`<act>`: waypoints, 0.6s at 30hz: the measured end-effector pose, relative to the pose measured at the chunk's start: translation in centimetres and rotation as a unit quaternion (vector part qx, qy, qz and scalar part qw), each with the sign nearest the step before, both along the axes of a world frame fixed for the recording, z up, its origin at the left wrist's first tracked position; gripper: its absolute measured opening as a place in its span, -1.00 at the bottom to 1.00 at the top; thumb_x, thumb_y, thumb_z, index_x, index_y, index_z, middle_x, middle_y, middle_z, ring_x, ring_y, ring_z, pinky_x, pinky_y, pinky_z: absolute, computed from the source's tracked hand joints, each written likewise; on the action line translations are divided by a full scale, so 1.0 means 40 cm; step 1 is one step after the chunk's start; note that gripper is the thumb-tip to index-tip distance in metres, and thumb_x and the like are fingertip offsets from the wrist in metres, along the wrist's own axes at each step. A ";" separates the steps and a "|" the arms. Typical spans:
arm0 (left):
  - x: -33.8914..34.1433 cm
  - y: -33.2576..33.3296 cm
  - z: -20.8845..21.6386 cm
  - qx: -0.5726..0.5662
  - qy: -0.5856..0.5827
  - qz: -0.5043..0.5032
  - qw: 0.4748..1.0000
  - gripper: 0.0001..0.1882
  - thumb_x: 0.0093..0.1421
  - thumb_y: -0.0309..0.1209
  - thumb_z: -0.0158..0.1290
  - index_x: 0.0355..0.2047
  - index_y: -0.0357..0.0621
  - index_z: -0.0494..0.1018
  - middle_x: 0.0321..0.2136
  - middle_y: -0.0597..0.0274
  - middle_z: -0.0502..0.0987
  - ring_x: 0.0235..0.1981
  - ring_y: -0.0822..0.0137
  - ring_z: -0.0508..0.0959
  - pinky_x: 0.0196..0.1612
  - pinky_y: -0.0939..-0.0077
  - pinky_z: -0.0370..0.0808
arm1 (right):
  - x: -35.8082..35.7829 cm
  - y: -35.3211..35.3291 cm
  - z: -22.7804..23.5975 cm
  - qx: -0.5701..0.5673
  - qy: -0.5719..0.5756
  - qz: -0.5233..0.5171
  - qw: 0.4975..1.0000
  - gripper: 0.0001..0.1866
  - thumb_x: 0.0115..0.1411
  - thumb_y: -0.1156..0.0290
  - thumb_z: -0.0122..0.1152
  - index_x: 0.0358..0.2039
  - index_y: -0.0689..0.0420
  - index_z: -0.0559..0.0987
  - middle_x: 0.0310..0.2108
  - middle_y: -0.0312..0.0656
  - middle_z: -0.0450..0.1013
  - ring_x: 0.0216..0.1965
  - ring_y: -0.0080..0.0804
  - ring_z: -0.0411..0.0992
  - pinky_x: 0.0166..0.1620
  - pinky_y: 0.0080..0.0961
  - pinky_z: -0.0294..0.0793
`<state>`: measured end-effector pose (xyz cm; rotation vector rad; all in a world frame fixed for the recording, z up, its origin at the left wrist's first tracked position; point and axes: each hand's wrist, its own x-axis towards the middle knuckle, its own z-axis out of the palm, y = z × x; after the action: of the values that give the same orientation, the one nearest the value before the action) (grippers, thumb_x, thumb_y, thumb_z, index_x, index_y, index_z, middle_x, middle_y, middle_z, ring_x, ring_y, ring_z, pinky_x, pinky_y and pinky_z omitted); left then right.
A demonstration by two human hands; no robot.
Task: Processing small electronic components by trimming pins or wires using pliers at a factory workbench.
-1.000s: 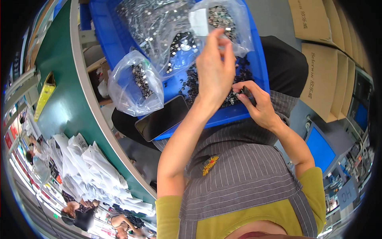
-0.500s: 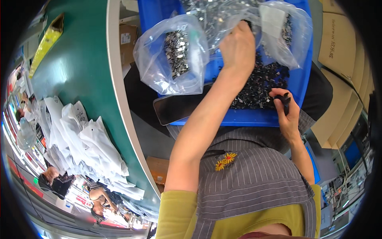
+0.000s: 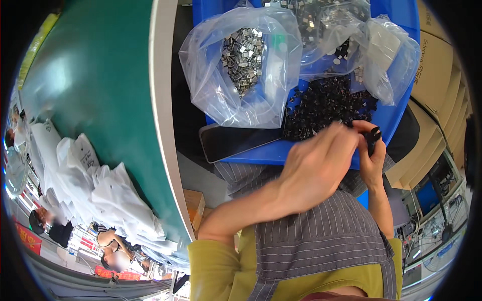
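My right hand is closed around a small black piece, whose kind I cannot make out, over the front right part of a blue bin. Right beside it is my left hand, slightly blurred, with its fingers bent together at the right hand's fingertips; what they pinch is hidden. Just beyond both hands lies a loose heap of small black parts. A clear plastic bag at the bin's left side holds small silvery metal pieces.
More clear bags lie at the bin's back and right. A dark phone rests at its front left edge. On the left runs a green table with white bags. Cardboard boxes stand right. Other people are at far left.
My left hand has come back from the clear bags at the bin's far side to my right hand. The right hand still holds its black piece. The whole view has shifted slightly.
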<state>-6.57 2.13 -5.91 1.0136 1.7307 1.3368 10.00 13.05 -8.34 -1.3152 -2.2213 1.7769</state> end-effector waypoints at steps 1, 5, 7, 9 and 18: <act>-0.010 -0.033 0.030 -0.011 -0.028 0.019 0.999 -0.76 0.02 -0.69 0.06 -0.28 -0.23 0.36 -0.35 0.01 0.48 -0.49 0.19 0.54 -0.43 0.46 0.52 | -0.012 0.006 0.013 -0.031 0.003 0.007 0.999 -0.78 0.25 0.58 -0.04 -0.09 0.28 0.44 -0.34 -0.20 0.44 -0.27 -0.50 0.43 -0.14 -0.58 0.40; -0.102 -0.153 0.077 -0.047 0.013 0.068 0.996 -0.78 0.11 -0.67 0.02 -0.25 -0.20 0.30 -0.16 -0.25 0.43 -0.45 0.34 0.55 -0.35 0.59 0.53 | -0.137 0.021 0.029 -0.072 0.078 0.107 0.989 -0.61 0.08 0.72 0.04 -0.04 0.20 0.46 -0.23 -0.11 0.45 -0.25 -0.38 0.47 -0.18 -0.53 0.45; -0.132 -0.175 0.063 -0.063 0.057 0.087 0.993 -0.78 0.14 -0.65 -0.02 -0.24 -0.19 0.23 -0.07 -0.39 0.35 -0.46 0.36 0.55 -0.35 0.60 0.52 | -0.211 0.030 0.037 -0.015 0.108 0.224 0.969 -0.43 -0.06 0.76 0.11 0.02 0.10 0.45 -0.09 -0.04 0.40 -0.22 -0.21 0.48 -0.21 -0.45 0.50; -0.156 -0.189 0.074 -0.129 0.065 0.070 0.987 -0.80 0.18 -0.63 -0.06 -0.22 -0.20 0.20 -0.03 -0.44 0.32 -0.44 0.35 0.56 -0.31 0.53 0.53 | -0.258 0.029 0.039 -0.036 0.094 0.245 0.964 -0.38 -0.09 0.76 0.12 0.05 0.07 0.44 -0.05 -0.03 0.36 -0.21 -0.15 0.48 -0.22 -0.41 0.51; -0.180 -0.199 0.030 -0.172 0.192 0.092 0.962 -0.76 0.10 -0.71 0.01 -0.27 -0.28 0.22 -0.11 -0.32 0.45 -0.23 -0.02 0.57 -0.25 0.41 0.56 | -0.326 0.034 0.029 -0.069 0.059 0.259 0.962 -0.49 -0.04 0.74 0.14 -0.01 0.17 0.46 -0.02 -0.03 0.37 -0.34 -0.35 0.46 -0.23 -0.50 0.46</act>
<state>-13.77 -5.81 -4.70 0.9713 2.3022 0.9334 -3.03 14.40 -7.19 -0.6416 -2.5765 2.1274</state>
